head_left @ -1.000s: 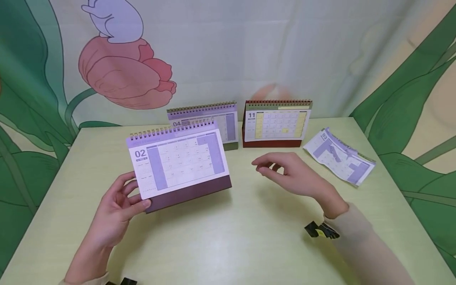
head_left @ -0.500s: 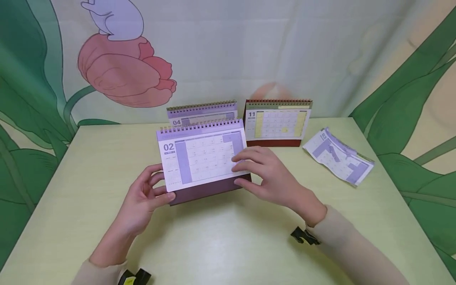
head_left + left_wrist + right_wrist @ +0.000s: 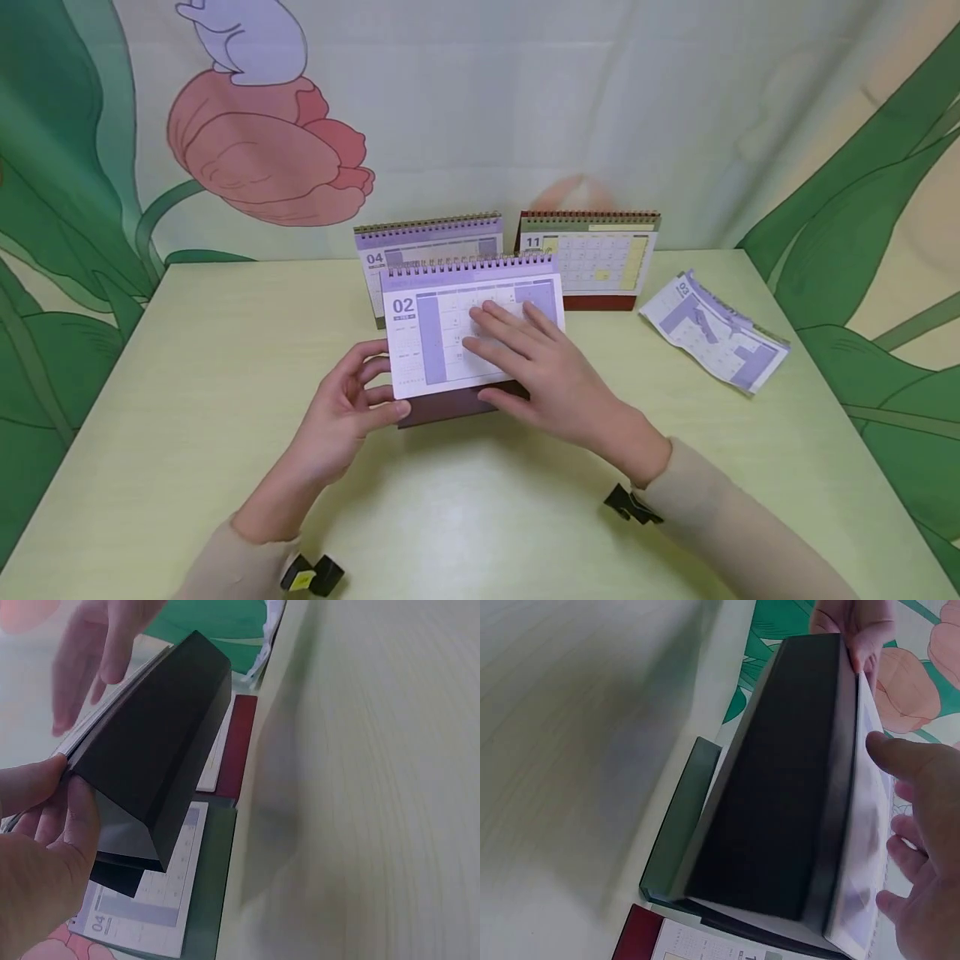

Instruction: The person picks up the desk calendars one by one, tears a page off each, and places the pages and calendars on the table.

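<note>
A desk calendar [image 3: 431, 333] with a purple-edged page marked 02 and a dark base is held up off the table. My left hand [image 3: 348, 417] grips its lower left corner, thumb in front and fingers behind. Across the front of the page spreads my right hand [image 3: 551, 379], its fingers extended over the dates; whether they touch the paper is hard to tell. From the left wrist view, the dark underside of the calendar [image 3: 157, 727] shows, with the left thumb and fingers pinching its edge.
Behind stands a second desk calendar [image 3: 375, 250] showing 04, partly hidden. Right of it is a red-based calendar [image 3: 611, 258] showing 11. A crumpled loose calendar page [image 3: 712, 333] marked 03 lies at the right of the table [image 3: 187, 367]. A printed curtain [image 3: 480, 108] hangs behind.
The left hand has carried the 02 calendar to the right and turned it more level. The right hand has come left, from beside the calendar to in front of its page.
</note>
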### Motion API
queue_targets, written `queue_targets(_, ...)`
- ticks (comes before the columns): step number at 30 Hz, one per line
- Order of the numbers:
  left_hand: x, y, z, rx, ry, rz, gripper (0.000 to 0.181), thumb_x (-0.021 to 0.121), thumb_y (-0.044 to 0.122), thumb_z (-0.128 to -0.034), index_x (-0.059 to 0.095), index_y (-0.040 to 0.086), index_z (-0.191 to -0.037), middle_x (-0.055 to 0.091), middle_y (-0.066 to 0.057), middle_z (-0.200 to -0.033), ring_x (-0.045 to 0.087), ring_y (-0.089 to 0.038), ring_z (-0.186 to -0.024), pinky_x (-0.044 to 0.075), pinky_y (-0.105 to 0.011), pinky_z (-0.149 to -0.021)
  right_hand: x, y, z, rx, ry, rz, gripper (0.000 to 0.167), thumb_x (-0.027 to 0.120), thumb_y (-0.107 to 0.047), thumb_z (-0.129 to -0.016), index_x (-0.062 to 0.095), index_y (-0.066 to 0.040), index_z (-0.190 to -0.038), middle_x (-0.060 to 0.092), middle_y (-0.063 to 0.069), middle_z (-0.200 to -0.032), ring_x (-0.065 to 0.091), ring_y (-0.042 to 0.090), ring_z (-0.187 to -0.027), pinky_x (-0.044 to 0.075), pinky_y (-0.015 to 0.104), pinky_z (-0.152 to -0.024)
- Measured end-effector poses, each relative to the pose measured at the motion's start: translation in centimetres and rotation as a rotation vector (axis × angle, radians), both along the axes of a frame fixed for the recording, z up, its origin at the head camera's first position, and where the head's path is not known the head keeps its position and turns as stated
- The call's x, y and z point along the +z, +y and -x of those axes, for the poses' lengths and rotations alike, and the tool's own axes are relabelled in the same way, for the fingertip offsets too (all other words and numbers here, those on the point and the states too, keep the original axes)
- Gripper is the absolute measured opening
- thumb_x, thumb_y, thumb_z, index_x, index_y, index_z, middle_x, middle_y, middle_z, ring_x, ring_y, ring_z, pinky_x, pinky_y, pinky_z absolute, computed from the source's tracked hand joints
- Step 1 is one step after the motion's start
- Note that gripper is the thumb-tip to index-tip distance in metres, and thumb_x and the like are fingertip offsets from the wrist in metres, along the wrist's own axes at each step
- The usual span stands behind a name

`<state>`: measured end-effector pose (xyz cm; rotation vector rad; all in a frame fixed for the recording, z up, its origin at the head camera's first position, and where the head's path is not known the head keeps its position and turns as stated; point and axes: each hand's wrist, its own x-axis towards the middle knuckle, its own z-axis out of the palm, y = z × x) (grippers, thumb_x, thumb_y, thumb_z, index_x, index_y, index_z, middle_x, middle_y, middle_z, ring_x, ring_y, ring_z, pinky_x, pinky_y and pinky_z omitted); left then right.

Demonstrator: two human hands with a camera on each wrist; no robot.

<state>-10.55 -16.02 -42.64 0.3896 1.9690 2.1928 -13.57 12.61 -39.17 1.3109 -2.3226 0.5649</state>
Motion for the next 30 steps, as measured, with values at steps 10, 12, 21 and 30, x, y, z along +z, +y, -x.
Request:
queue_targets(10,0.4,0.6,0.0,-0.032,-0.02,0.021,0.068,0.064,-0.022,-0.0872,0.043,0.004,-0.147,0.061,-0.017,-0.134,0.07,-0.03,-0.1,0.06,-0.035,-0.082,-0.8,0.1,0.1,-0.067,-0.011,-0.038,0.067,0.08,-0.027,-0.09,0.054,-0.006,-0.148,0.034,0.016,-0.162,0.023,0.029,-0.153,0.011,0.056,-0.123)
queue_targets(12,0.4,0.6,0.0,-0.035,-0.011,0.023,0.068,0.064,-0.022,-0.0869,0.043,0.003,-0.146,0.061,-0.018,-0.134,0.07,-0.03,-0.099,0.06,-0.035,-0.082,-0.8,0.2,0.1,-0.078,-0.003,-0.061,0.067,0.078,-0.028,-0.092,0.052,-0.006,-0.149,0.032,0.016,-0.163,0.021,0.029,-0.154,0.009,0.057,-0.123)
queue_targets(21,0.4,0.4,0.1,-0.047,0.008,-0.001,0.067,0.063,-0.023,-0.0869,0.041,-0.001,-0.147,0.06,-0.02,-0.135,0.07,-0.029,-0.099,0.06,-0.033,-0.082,-1.5,0.0,0.1,-0.092,0.238,-0.17,0.048,0.044,-0.032,-0.111,0.054,-0.003,-0.148,0.041,0.017,-0.158,0.031,0.032,-0.15,0.022,0.057,-0.12)
queue_targets(30,0.6,0.2,0.2,-0.042,0.008,-0.009,0.067,0.062,-0.023,-0.0866,0.043,0.003,-0.146,0.061,-0.015,-0.133,0.07,-0.03,-0.1,0.06,-0.033,-0.081,-1.2,-0.3,-0.6,-0.018,0.401,-0.034,0.037,0.036,-0.006,-0.112,0.066,0.003,-0.131,0.064,0.016,-0.136,0.057,0.031,-0.131,0.044,0.048,-0.109)
